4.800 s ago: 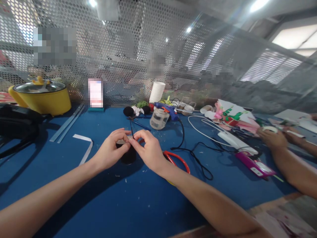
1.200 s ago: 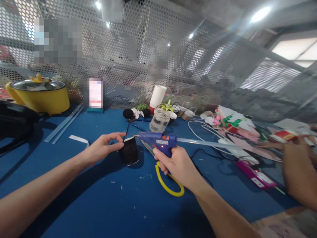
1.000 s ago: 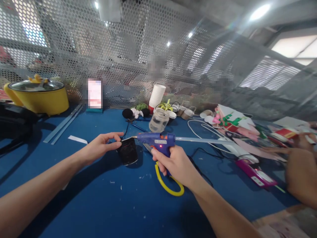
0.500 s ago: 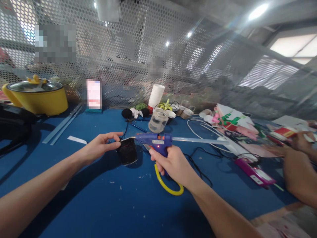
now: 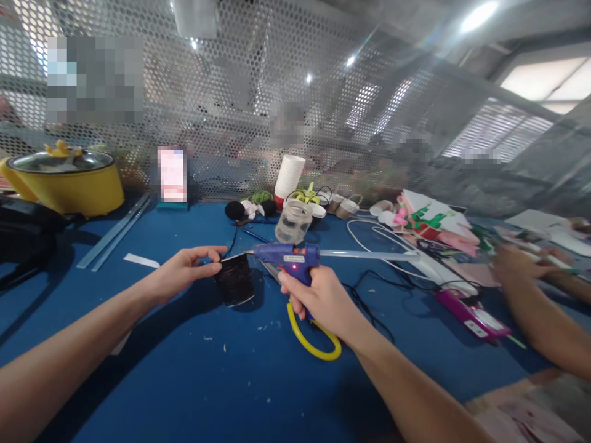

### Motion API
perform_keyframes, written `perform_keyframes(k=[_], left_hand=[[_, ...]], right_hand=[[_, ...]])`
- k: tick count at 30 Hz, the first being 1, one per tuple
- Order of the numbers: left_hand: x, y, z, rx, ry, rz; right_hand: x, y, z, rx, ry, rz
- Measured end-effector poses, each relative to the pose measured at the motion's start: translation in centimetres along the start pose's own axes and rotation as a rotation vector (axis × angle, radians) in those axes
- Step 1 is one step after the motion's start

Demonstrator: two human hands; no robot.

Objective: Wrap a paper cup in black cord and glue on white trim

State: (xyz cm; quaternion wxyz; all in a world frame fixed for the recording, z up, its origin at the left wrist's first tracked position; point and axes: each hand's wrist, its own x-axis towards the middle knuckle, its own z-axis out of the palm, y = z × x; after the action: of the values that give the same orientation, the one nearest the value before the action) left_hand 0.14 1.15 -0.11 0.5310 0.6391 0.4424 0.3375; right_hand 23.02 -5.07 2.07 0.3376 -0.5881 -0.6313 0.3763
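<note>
Head view: with left hand (image 5: 187,272), pinching black cup (image 5: 236,280) at its left rim between thumb and fingers; with right hand (image 5: 327,300), gripping blue glue gun (image 5: 292,256) by the handle, with its nozzle at the cup's rim and a clear glue stick (image 5: 360,253) out the back. Can place the tilted cup just left of the nozzle, above blue table (image 5: 184,381); can't see inside it. Further back, see a transparent jar (image 5: 292,223), a slanted stack of white paper cups (image 5: 290,173), small handled cups (image 5: 346,209), insides unclear. At far left, find a yellow pot (image 5: 76,194), glass lid on, contents murky, plus a black object (image 5: 28,237) cut off by the edge. See only part of scissors (image 5: 317,354) below right hand. Can't read pixelated phone (image 5: 172,175). Can't make out the thing in another person's hand (image 5: 514,264).
</note>
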Motion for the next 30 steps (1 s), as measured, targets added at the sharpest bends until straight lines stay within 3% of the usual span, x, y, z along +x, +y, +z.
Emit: perform_keyframes(k=[30], left_hand=[[0.0,0.0,0.2,-0.037,0.008,-0.009]], right_hand=[[-0.6,-0.6,1.0,0.043,-0.018,0.004]])
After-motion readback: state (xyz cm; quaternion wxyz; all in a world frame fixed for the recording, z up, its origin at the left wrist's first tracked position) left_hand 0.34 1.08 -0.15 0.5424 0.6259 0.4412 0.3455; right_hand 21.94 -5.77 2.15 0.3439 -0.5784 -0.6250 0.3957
